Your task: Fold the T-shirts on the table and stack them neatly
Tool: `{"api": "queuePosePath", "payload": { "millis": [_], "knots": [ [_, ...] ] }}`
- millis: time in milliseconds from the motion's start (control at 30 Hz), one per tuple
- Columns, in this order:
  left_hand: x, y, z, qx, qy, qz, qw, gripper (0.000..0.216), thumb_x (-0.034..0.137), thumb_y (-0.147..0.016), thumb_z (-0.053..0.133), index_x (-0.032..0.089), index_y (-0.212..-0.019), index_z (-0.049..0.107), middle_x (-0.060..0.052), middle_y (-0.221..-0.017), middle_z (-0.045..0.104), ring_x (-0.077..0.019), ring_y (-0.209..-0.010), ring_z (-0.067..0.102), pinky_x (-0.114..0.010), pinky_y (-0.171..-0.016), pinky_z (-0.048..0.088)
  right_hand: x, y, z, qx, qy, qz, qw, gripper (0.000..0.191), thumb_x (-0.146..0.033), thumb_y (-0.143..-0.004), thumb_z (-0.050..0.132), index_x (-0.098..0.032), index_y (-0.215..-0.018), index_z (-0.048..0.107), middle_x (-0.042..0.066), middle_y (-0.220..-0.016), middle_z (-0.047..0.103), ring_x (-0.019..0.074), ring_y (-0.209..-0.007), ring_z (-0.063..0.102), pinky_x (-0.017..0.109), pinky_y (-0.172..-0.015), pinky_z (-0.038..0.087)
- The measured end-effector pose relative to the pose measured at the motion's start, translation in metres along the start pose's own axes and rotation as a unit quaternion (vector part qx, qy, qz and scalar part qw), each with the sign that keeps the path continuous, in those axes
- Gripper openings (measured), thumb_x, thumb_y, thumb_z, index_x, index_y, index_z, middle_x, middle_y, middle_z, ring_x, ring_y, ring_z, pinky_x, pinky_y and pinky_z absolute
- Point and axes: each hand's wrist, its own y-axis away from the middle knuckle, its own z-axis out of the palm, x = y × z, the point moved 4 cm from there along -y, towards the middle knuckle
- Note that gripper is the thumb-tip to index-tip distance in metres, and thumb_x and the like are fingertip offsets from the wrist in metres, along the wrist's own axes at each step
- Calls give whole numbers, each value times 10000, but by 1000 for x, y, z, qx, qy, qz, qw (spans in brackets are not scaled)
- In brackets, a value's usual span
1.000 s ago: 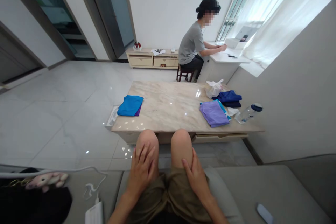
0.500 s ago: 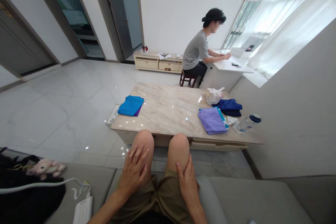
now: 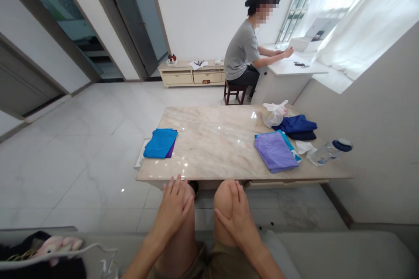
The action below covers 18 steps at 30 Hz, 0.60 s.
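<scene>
I sit on a grey sofa with my knees against a low marble table. My left hand lies flat over my left knee, fingers stretched out, holding nothing. My right hand rests the same way on my right knee, fingers open. On the table's left end lies a folded blue cloth over a purple one. Toward the right lie a folded lilac cloth, a dark blue cloth, a white plastic bag and a water bottle on its side.
Another person sits on a stool at a white desk by the window. A low cream cabinet stands against the far wall. A pink plush toy, a black bag and a white cable lie on the sofa at my left.
Both hands have slid forward from my thighs onto my knees. The view has tipped forward and moved closer to the table.
</scene>
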Motion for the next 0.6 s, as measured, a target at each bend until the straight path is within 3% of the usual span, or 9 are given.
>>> {"api": "queuePosePath", "payload": {
  "millis": [100,200,267,333,467,600],
  "knots": [
    [-13,-36,-2,-153,3,-5,988,634,386,-1095,413,96,-1629,593,-242,-1720,510,-436,-1600,500,-639,-1260,460,-14,-31,-6,-40,15,10,999,708,-452,-952,758,-205,-1602,622,202,-1652,572,431,-1587,470,622,-1332,391],
    [-15,-74,0,-262,29,3,965,637,450,-1081,426,64,-1517,686,-267,-1552,675,-399,-1481,635,-514,-1235,487,-29,-62,-7,-102,56,-5,993,405,-382,-988,687,-187,-1311,834,193,-1478,725,387,-1477,596,531,-1321,400],
    [-13,-96,6,-321,49,0,946,594,510,-1057,475,115,-1383,777,-237,-1434,761,-383,-1365,718,-458,-1177,520,-33,-81,-3,-160,79,2,984,303,-317,-1007,626,-210,-1088,898,156,-1262,832,329,-1332,708,434,-1266,445],
    [-10,-113,14,-368,66,-7,928,544,546,-1034,518,156,-1253,828,-207,-1358,804,-368,-1288,755,-417,-1115,546,-32,-95,1,-216,101,31,971,317,-318,-1009,612,-225,-948,909,135,-1072,871,301,-1163,782,361,-1138,517],
    [-8,-128,20,-364,97,-20,926,483,557,-1017,580,187,-1193,836,-172,-1342,818,-337,-1274,761,-361,-1080,549,-27,-113,4,-291,104,49,950,316,-361,-989,636,-248,-933,925,102,-1003,883,285,-1001,812,299,-912,543],
    [-15,-122,10,-298,93,-76,947,472,541,-1051,547,208,-1248,817,-162,-1377,805,-328,-1310,746,-356,-1082,539,-28,-118,2,-333,41,18,942,362,-304,-999,579,-254,-964,936,59,-973,886,258,-969,813,285,-864,525]
  ]
}}
